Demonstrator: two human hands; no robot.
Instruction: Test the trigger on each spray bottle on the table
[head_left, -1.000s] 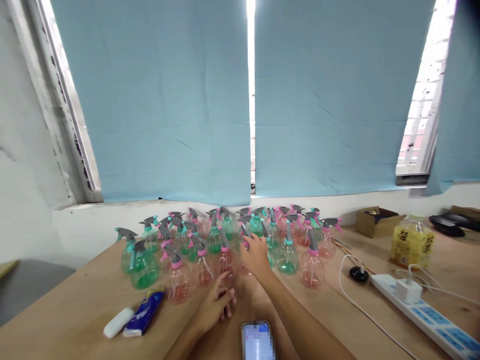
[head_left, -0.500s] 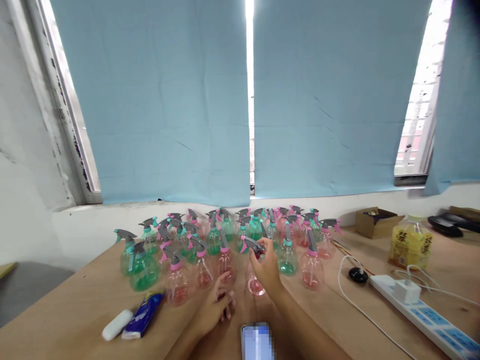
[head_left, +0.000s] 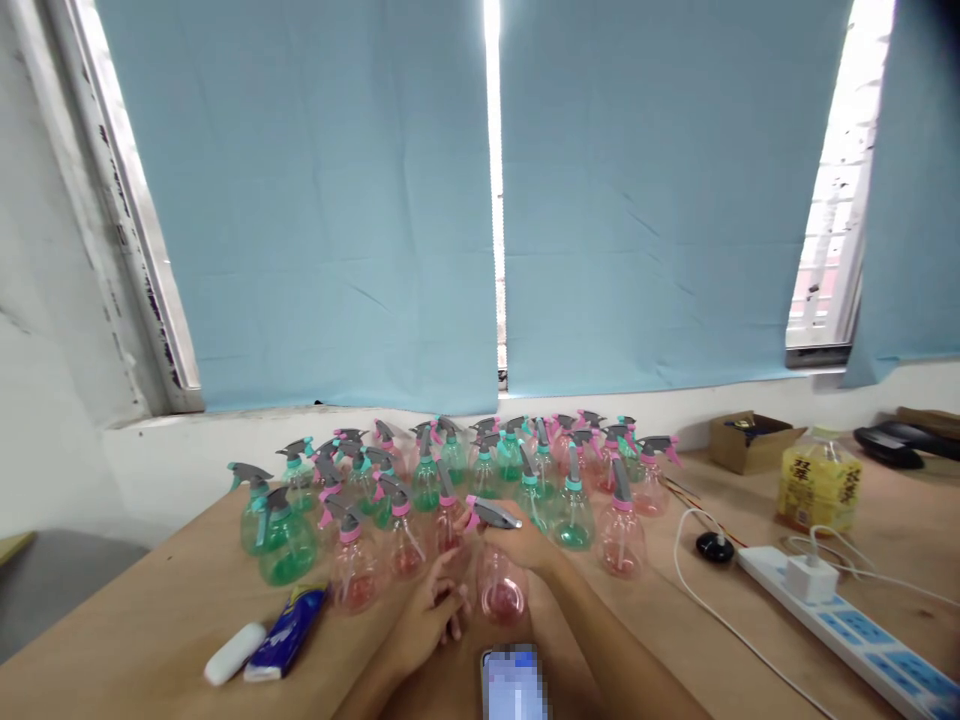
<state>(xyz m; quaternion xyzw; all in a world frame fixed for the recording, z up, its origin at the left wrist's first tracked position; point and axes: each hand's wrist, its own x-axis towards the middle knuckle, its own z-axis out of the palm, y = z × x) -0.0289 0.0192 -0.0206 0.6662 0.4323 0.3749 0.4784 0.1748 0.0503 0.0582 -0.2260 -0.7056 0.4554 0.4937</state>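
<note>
1. Evidently, the right hand (head_left: 525, 541) is closed around the neck of a pink spray bottle (head_left: 504, 597).
2. At its eight o'clock, the left hand (head_left: 439, 606) rests half-curled, apparently holding nothing; whether it touches the bottle cannot be told.
3. The bottle, at six o'clock from the clustered spray bottles (head_left: 574, 526), should be light, its smooth body slippery and slightly yielding; the neck offers the surest hold.

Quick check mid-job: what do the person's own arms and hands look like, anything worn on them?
The left hand and right hand show no gloves; the right is partly hidden. Both slender forearms are bare, with no sleeve, watch, bracelet, cable or marking visible.
</note>
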